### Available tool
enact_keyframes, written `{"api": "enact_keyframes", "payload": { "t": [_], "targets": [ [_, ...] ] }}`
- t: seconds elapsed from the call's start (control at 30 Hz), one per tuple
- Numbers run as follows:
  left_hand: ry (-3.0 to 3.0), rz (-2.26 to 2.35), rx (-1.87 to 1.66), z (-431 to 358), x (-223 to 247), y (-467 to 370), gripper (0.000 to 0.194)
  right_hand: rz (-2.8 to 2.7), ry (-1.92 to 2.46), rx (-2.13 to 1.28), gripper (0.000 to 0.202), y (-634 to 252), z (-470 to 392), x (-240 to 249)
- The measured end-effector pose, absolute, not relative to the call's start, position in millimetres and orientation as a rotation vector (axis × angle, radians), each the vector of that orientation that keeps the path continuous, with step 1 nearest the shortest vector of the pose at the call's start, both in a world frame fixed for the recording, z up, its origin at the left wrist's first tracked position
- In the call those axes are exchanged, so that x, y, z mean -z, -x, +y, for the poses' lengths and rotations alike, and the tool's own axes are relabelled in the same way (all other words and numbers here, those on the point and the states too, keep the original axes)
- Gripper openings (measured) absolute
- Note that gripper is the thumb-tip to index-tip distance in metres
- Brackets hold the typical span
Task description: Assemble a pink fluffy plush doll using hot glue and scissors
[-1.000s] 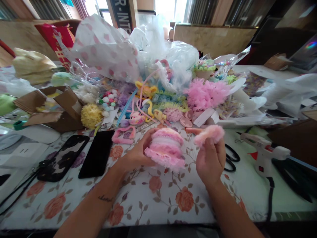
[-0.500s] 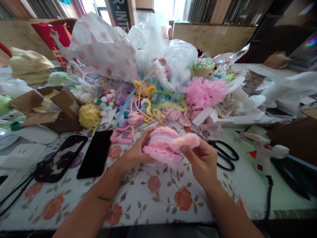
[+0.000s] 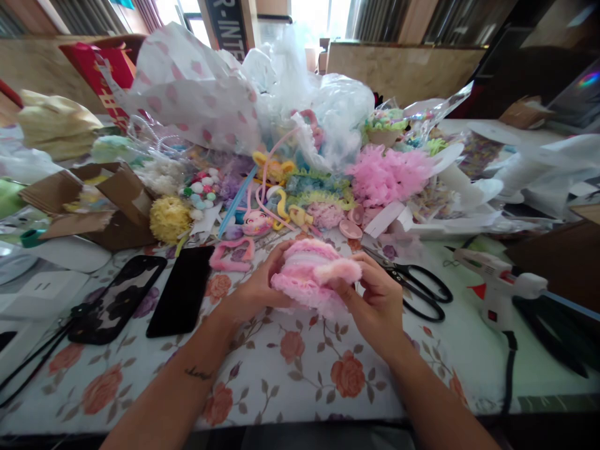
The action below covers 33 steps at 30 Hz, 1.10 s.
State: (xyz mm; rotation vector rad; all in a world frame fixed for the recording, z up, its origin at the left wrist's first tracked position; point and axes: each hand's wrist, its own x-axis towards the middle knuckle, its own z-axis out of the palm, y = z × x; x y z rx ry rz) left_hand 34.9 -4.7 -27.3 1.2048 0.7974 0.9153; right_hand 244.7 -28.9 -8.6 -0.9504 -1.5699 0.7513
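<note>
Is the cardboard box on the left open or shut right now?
Open. The cardboard box has its flaps spread apart, and yellowish contents show between them.

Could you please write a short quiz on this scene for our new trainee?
1. Multiple choice: what colour is the big pompom beside the open box? (a) blue (b) yellow (c) red
2. True or false: the scissors lie to the left of the glue gun.
3. Fill in: the left hand holds the pink puff; the ____ hand pinches the fluffy strip.
Key: 1 b; 2 true; 3 right.
</note>
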Motion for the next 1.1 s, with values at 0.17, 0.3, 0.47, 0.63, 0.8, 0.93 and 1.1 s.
{"api": "enact_keyframes", "payload": {
  "t": [0.17, 0.3, 0.47, 0.63, 0.8, 0.93, 1.1],
  "targets": [
    [-1.13, 0.786, -0.881, -5.5, 24.3, -38.0, 0.092, -1.639, 0.972, -0.692, 0.007, -244.5, -26.2, 4.7],
    [-1.097, 0.891, -0.884, -8.3, 22.0, -44.3, 0.083, -1.666, 1.032, -0.642, 0.01, -246.1, -19.9, 5.1],
    [-1.073, 1.009, -0.911, -9.9, 23.8, -51.7, 0.071, -1.62, 1.116, -0.797, 0.013, -250.6, -4.9, 8.8],
    [-1.02, 1.063, -0.971, -7.1, 26.6, -53.9, 0.071, -1.496, 1.187, -1.212, 0.023, -252.7, 13.1, 3.6],
    [-1.002, 1.089, -1.023, -5.8, 28.5, -56.8, 0.066, -1.617, 1.186, -1.209, 0.025, -254.1, 25.9, -1.8],
    [-0.999, 1.121, -1.076, -6.3, 27.6, -58.5, 0.065, -1.607, 1.123, -1.244, 0.023, -255.3, 28.2, 5.2],
    [-0.996, 1.103, -1.054, -4.7, 25.7, -55.7, 0.068, -1.594, 1.108, -1.205, 0.025, -253.1, 26.0, 8.5]
  ]
}}
